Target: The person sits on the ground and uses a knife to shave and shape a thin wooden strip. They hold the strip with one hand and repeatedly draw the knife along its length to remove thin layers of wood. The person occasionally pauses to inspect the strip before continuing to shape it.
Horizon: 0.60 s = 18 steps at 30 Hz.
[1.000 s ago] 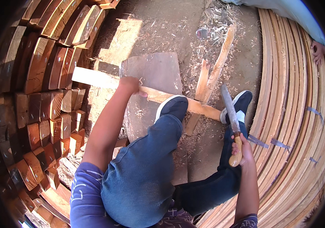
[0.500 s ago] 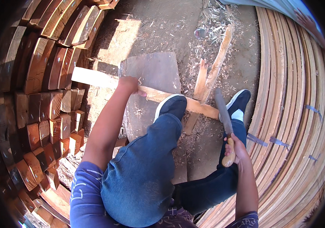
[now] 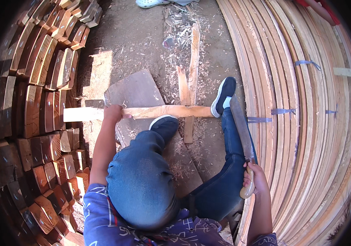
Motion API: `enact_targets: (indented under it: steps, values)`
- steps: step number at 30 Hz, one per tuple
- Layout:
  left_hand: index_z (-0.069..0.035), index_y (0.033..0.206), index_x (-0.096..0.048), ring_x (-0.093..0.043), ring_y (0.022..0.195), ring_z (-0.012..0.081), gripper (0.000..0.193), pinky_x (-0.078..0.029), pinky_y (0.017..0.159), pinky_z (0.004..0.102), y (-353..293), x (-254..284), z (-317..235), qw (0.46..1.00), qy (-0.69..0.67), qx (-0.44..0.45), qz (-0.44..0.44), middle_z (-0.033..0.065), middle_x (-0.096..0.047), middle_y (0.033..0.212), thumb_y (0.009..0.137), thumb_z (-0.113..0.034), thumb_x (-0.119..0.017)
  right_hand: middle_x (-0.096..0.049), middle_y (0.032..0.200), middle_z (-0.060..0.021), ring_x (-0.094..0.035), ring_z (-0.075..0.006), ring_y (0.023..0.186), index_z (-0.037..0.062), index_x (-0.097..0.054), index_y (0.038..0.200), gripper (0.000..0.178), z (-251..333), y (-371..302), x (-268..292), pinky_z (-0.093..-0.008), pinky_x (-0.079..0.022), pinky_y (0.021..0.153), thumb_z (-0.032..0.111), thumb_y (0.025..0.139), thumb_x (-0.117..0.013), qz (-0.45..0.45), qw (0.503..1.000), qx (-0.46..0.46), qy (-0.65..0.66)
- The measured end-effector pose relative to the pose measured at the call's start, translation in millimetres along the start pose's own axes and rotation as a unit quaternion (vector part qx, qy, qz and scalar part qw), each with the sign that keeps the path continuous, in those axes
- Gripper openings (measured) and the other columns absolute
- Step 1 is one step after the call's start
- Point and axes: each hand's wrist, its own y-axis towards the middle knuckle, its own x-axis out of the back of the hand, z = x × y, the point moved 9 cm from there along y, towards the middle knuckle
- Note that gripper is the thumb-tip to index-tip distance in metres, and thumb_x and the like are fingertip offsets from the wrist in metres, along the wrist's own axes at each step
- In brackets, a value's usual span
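Note:
My left hand (image 3: 114, 113) is closed around a long pale length of wood (image 3: 155, 112), gripping it toward its left end. The wood lies crosswise in front of me, passing just beyond my left shoe (image 3: 165, 125) and reaching my right shoe (image 3: 224, 92). Its right part crosses over other wood strips on the ground. In my right hand (image 3: 259, 180) is the light wooden handle of a machete (image 3: 241, 131). The long, dull blade points away from me, above my right leg and apart from the wood.
Stacked timber ends (image 3: 40, 102) rise on the left; long bundled planks (image 3: 278, 82) run along the right. A flat dark board (image 3: 134, 90) lies under the wood. Shavings (image 3: 183, 33) litter the ground. Another person's shoe (image 3: 151, 3) and another's arm (image 3: 323, 12) show at the top.
The view has turned, and the wood now lies nearly level across it. My right hand has drawn the machete back from the wood toward my right leg. My left hand keeps its grip.

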Motion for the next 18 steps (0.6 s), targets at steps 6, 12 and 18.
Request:
enact_targets:
  steps: [6,12,18]
  values:
    - [-0.017,0.095,-0.073,-0.067,0.097,0.0264,0.067,-0.044,0.093,0.0478,-3,25,2,0.999,0.009,-0.007,-0.034,0.0081,-0.071,0.095,0.056,-0.072,-0.071,-0.045,0.055,-0.003,-0.047,-0.0125,0.041,0.0051,-0.054,0.099,0.024,-34,-62,-12,-0.0288,-0.042,0.039,0.029,0.096,-0.056,-0.048,0.998,0.044,0.002]
    - [-0.012,0.07,-0.07,-0.068,0.069,0.0254,0.062,-0.051,0.067,0.0385,-32,132,-39,0.959,0.111,-0.137,-0.222,0.0067,-0.067,0.068,0.055,-0.071,-0.068,-0.048,0.057,-0.0023,-0.048,-0.0111,0.041,0.0036,-0.056,0.1,0.028,-27,-51,-50,-0.0273,-0.043,0.039,0.032,0.098,-0.053,-0.054,0.988,0.093,-0.11]
    - [-0.014,0.074,-0.068,-0.067,0.069,0.0219,0.048,-0.046,0.081,0.0382,-82,174,-74,0.916,0.158,-0.199,-0.309,0.0054,-0.067,0.069,0.066,-0.06,-0.067,-0.049,0.059,-0.0013,-0.049,-0.0099,0.044,0.0023,-0.056,0.095,0.02,-1,-53,-102,-0.0264,-0.044,0.04,0.022,0.097,-0.056,-0.013,0.981,0.14,-0.131]
